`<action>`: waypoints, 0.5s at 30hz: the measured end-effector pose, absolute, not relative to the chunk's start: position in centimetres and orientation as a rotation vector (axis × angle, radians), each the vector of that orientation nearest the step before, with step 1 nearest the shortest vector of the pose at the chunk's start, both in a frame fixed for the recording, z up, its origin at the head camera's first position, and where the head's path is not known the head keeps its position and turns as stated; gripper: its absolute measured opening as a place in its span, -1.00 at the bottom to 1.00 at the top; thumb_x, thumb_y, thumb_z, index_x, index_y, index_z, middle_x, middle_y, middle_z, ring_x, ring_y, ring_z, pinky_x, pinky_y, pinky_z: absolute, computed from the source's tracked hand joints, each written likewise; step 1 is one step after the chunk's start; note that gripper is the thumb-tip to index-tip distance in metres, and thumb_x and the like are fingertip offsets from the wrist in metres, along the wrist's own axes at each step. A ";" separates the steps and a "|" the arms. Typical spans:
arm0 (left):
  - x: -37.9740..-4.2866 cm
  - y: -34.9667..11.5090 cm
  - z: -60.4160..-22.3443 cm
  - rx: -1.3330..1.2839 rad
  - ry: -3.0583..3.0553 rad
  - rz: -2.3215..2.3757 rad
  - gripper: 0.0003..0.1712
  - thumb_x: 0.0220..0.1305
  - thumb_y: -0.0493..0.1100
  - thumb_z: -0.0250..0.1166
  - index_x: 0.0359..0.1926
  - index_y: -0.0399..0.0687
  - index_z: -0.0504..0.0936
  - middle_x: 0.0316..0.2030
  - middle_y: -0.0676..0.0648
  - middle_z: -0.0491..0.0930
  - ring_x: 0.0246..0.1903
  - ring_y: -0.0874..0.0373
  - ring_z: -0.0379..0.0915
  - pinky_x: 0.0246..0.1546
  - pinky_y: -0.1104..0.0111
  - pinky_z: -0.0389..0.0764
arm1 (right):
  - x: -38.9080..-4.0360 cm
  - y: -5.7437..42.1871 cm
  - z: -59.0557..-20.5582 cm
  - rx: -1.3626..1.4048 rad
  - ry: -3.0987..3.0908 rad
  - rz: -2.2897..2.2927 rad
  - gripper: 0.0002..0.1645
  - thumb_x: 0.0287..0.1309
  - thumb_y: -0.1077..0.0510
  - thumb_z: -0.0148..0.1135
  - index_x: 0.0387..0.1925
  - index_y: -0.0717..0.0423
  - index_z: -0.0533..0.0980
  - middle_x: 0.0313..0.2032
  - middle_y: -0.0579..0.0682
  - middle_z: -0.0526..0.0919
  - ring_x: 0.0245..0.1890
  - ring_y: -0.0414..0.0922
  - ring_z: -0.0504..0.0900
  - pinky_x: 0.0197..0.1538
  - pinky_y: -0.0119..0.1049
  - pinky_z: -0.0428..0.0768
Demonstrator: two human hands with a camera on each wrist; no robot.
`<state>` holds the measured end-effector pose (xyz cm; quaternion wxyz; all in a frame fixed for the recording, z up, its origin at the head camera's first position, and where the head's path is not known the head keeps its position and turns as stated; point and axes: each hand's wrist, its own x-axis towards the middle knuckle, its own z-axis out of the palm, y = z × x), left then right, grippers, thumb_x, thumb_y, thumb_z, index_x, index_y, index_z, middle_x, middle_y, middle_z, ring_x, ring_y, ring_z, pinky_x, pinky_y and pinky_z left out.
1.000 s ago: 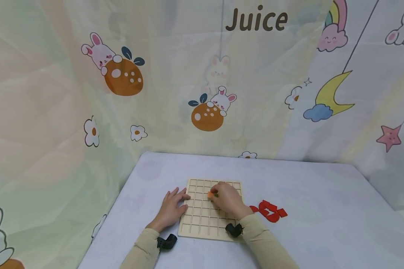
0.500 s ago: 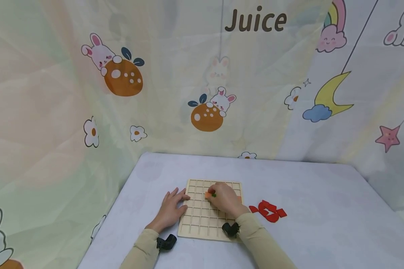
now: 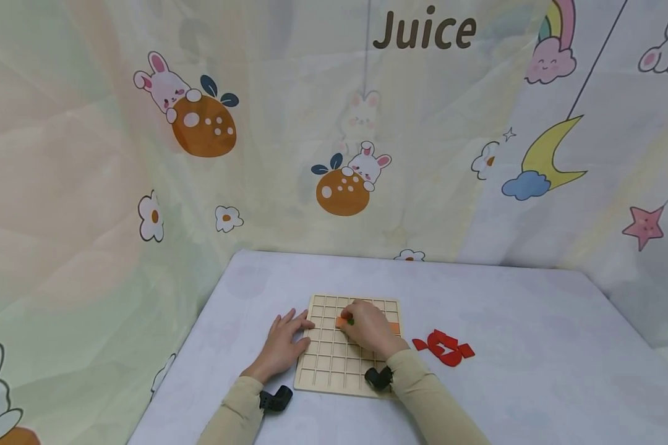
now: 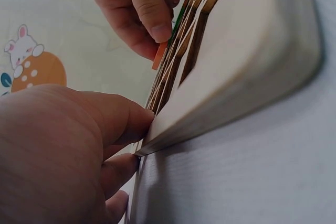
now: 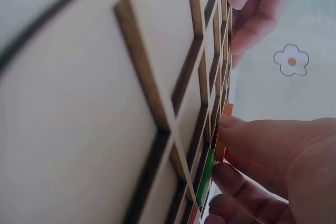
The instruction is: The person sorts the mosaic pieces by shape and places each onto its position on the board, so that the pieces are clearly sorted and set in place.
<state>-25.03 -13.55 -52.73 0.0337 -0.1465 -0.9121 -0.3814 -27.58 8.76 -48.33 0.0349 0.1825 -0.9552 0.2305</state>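
A light wooden board (image 3: 323,364) with a raised grid lies on the table. My right hand (image 3: 370,324) is over its upper half, thumb and fingertips pinching a small orange piece (image 4: 159,56) at the grid. A green piece (image 5: 206,177) sits in the grid next to those fingertips in the right wrist view. Farther right in the same row, an orange piece (image 3: 395,328) shows past the hand; what lies under the palm is hidden. My left hand (image 3: 281,349) rests at the board's left edge, its fingers fairly straight and touching the rim.
Several flat red pieces (image 3: 451,358) lie in a loose cluster on the white tabletop (image 3: 534,346), right of the board. A printed cloth (image 3: 278,154) with rabbits and flowers hangs behind and beside the table. Each wrist wears a black camera (image 3: 278,399).
The right hand has shifted slightly left along the row with the orange piece. More orange now shows at the row's right end. The left hand and board have stayed put.
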 end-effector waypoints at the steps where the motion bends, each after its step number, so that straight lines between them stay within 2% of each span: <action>1: -25.0 -13.5 -52.7 -0.449 -2.806 -1.174 -0.71 0.27 -0.22 0.27 0.02 0.03 0.61 0.38 -0.16 0.31 0.47 -0.16 -0.07 0.46 -0.07 -0.25 | -27.6 8.7 -48.3 0.562 -2.936 0.708 -0.77 0.11 0.06 0.42 -0.21 0.06 0.69 -0.30 -0.12 0.61 -0.32 -0.19 0.57 -0.19 -0.27 0.62; 9: -25.0 -13.5 -52.6 -0.448 -2.809 -1.167 -0.71 0.27 -0.22 0.27 0.02 0.01 0.61 0.39 -0.18 0.30 0.47 -0.18 -0.07 0.45 -0.08 -0.24 | -27.5 8.8 -48.4 0.606 -2.929 0.695 -0.76 0.10 0.05 0.42 -0.21 0.06 0.69 -0.27 -0.10 0.58 -0.31 -0.18 0.57 -0.20 -0.26 0.61; 15: -24.9 -13.5 -52.4 -0.447 -2.810 -1.172 -0.71 0.28 -0.22 0.27 0.02 0.02 0.61 0.39 -0.17 0.30 0.47 -0.17 -0.07 0.45 -0.07 -0.25 | -27.4 8.8 -48.3 0.589 -2.945 0.706 -0.72 0.11 0.06 0.42 -0.14 0.06 0.68 -0.23 -0.09 0.60 -0.24 -0.14 0.59 -0.14 -0.23 0.63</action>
